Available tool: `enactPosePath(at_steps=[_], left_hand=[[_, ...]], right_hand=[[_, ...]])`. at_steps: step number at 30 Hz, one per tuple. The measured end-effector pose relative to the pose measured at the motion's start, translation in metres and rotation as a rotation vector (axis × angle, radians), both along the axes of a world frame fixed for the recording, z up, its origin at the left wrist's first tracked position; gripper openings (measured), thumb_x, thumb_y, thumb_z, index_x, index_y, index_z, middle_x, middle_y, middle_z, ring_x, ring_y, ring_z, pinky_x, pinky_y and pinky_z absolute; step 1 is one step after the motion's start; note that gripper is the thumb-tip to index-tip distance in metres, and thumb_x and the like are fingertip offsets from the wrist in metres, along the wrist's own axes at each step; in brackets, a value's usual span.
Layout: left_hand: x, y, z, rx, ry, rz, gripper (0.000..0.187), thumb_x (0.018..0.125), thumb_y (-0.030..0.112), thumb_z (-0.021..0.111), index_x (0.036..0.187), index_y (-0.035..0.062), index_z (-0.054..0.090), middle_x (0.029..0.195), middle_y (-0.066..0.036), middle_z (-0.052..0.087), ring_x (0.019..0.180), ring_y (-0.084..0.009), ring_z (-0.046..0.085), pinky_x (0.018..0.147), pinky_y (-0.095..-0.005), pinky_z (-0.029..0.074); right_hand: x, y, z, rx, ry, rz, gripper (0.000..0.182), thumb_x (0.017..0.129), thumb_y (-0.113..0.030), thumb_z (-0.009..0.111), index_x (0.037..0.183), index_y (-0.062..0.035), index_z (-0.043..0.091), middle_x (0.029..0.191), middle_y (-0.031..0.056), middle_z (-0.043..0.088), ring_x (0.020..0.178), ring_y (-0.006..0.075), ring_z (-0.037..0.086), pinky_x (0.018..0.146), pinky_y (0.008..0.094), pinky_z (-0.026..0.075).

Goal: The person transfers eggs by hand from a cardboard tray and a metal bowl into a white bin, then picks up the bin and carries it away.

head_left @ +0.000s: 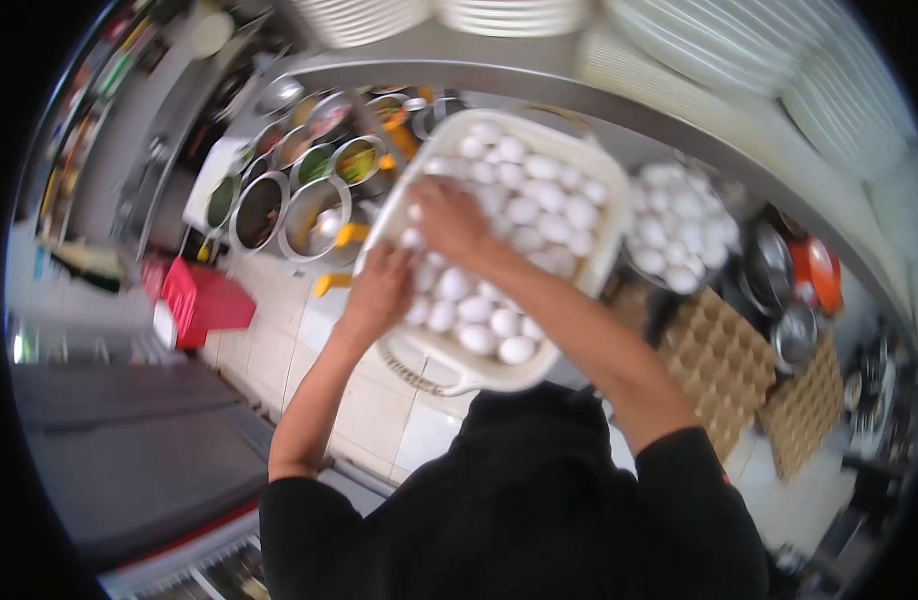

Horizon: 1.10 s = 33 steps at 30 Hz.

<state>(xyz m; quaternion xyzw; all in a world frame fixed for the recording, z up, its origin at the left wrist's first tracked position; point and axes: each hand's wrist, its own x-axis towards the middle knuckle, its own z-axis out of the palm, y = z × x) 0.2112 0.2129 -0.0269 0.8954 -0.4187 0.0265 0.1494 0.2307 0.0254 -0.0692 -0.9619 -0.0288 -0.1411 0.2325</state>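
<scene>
A white plastic basin [607, 262] with handles holds a heap of white eggs [476, 309]. Over its left side, my right hand [449, 218] is bent down among the eggs near the far left corner. My left hand [384, 287] lies just nearer to me, at the basin's left rim, against the eggs there. The two hands are close together. Blur and the backs of the hands hide the fingertips, so whether either one grips an egg does not show.
Right of the basin stands a bowl heaped with white eggs [682, 225]. Below it are cardboard egg trays [719, 350]. Several metal pots of food [317, 215] stand to the left. Stacked white plates [514, 15] line the shelf above. A pink container [204, 302] is farther left.
</scene>
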Motion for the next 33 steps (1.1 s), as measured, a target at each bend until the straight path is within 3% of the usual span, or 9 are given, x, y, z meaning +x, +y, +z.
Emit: enactPosePath(at_steps=[7, 10, 14, 16, 19, 20, 23, 27, 33], left_hand=[[-0.06, -0.029, 0.071, -0.201, -0.174, 0.059, 0.022, 0.085, 0.004, 0.067, 0.106, -0.0009, 0.066, 0.117, -0.019, 0.063, 0.109, -0.0341, 0.06, 0.092, -0.0428, 0.049], [-0.125, -0.068, 0.102, -0.53, 0.376, 0.031, 0.018, 0.087, 0.002, 0.067, 0.104, -0.002, 0.067, 0.112, -0.015, 0.067, 0.1, -0.025, 0.064, 0.087, -0.0352, 0.05], [-0.202, -0.141, 0.054, -0.448, 0.954, -0.368, 0.031, 0.087, 0.005, 0.07, 0.117, -0.0003, 0.065, 0.113, -0.013, 0.064, 0.094, -0.0171, 0.064, 0.079, -0.0274, 0.053], [-0.242, -0.187, 0.019, -0.241, 0.958, -0.264, 0.045, 0.087, 0.019, 0.072, 0.125, -0.0014, 0.061, 0.114, -0.017, 0.064, 0.094, -0.0215, 0.065, 0.081, -0.0296, 0.054], [-0.271, -0.229, -0.048, -0.075, 0.775, -0.31, 0.063, 0.085, 0.033, 0.074, 0.132, -0.0039, 0.056, 0.117, -0.021, 0.063, 0.096, -0.0271, 0.065, 0.084, -0.0337, 0.053], [-0.276, -0.237, -0.053, -0.036, 0.969, -0.305, 0.069, 0.083, 0.038, 0.074, 0.132, -0.007, 0.054, 0.119, -0.023, 0.061, 0.097, -0.0303, 0.064, 0.086, -0.0376, 0.051], [-0.292, -0.24, -0.057, -0.037, 0.716, -0.263, 0.067, 0.083, 0.034, 0.075, 0.131, -0.0076, 0.055, 0.119, -0.023, 0.061, 0.097, -0.0295, 0.063, 0.084, -0.037, 0.051], [-0.308, -0.229, -0.018, -0.046, 0.923, -0.203, 0.056, 0.085, 0.018, 0.075, 0.132, -0.005, 0.056, 0.123, -0.016, 0.058, 0.103, -0.0209, 0.061, 0.084, -0.0294, 0.049], [-0.376, -0.259, 0.04, -0.245, 1.109, -0.57, 0.056, 0.087, 0.012, 0.073, 0.138, 0.0, 0.052, 0.135, -0.012, 0.05, 0.108, -0.0203, 0.06, 0.084, -0.0296, 0.049]], right_hand=[[-0.113, -0.046, 0.062, 0.252, -0.482, -0.062, 0.048, 0.077, -0.021, 0.072, 0.121, -0.0073, 0.061, 0.129, 0.015, 0.053, 0.11, 0.0353, 0.055, 0.094, 0.0483, 0.045], [-0.228, -0.102, 0.077, 0.248, -0.475, -0.373, 0.047, 0.079, -0.022, 0.074, 0.122, -0.0075, 0.061, 0.126, 0.0145, 0.056, 0.111, 0.0326, 0.056, 0.094, 0.0454, 0.045], [-0.401, -0.169, 0.061, 0.106, -0.183, -0.941, 0.057, 0.082, -0.024, 0.074, 0.129, -0.0006, 0.053, 0.126, 0.0233, 0.054, 0.119, 0.0405, 0.048, 0.102, 0.0505, 0.038], [-0.476, -0.185, 0.027, -0.161, -0.082, -1.273, 0.073, 0.08, -0.031, 0.077, 0.135, 0.003, 0.045, 0.127, 0.0256, 0.054, 0.118, 0.0425, 0.05, 0.101, 0.0519, 0.039], [-0.529, -0.195, 0.0, 0.248, 0.272, -1.528, 0.086, 0.077, -0.038, 0.08, 0.139, 0.0051, 0.039, 0.128, 0.0272, 0.053, 0.116, 0.0442, 0.052, 0.098, 0.052, 0.041], [-0.538, -0.2, -0.015, 0.323, 0.216, -1.496, 0.089, 0.073, -0.043, 0.082, 0.137, 0.0045, 0.043, 0.125, 0.0276, 0.054, 0.111, 0.0454, 0.054, 0.095, 0.0512, 0.044], [-0.54, -0.199, 0.006, 0.302, 0.127, -1.506, 0.089, 0.07, -0.043, 0.084, 0.135, 0.0039, 0.045, 0.122, 0.0259, 0.054, 0.111, 0.043, 0.054, 0.095, 0.0498, 0.044], [-0.563, -0.194, 0.053, 0.406, 0.022, -1.535, 0.079, 0.07, -0.034, 0.084, 0.131, 0.0019, 0.049, 0.119, 0.0211, 0.054, 0.111, 0.0383, 0.054, 0.093, 0.0467, 0.045], [-0.675, -0.236, 0.078, 0.256, -0.364, -1.672, 0.074, 0.066, -0.027, 0.089, 0.126, 0.004, 0.06, 0.113, 0.022, 0.063, 0.106, 0.0352, 0.061, 0.093, 0.0414, 0.049]])
